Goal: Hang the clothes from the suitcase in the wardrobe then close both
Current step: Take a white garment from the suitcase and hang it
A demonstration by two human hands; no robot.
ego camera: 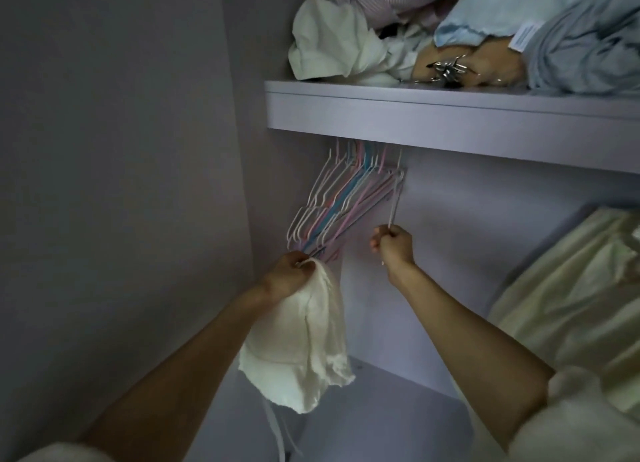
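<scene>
Inside the wardrobe, my left hand [289,276] grips a cream-white garment [304,350] that hangs down from my fist, thin straps trailing below it. Just above that hand a bunch of white, pink and blue hangers [343,198] hangs slanted from a rail hidden under the shelf. My right hand [393,245] pinches the lower end of one white hanger [394,202] at the right side of the bunch. The suitcase is out of view.
A lilac shelf [433,115] overhead carries piled clothes [346,42] and a cluster of metal clips [446,68]. A pale yellow garment [571,295] hangs at the right. The wardrobe's side wall [121,184] is at the left, its floor [398,409] below.
</scene>
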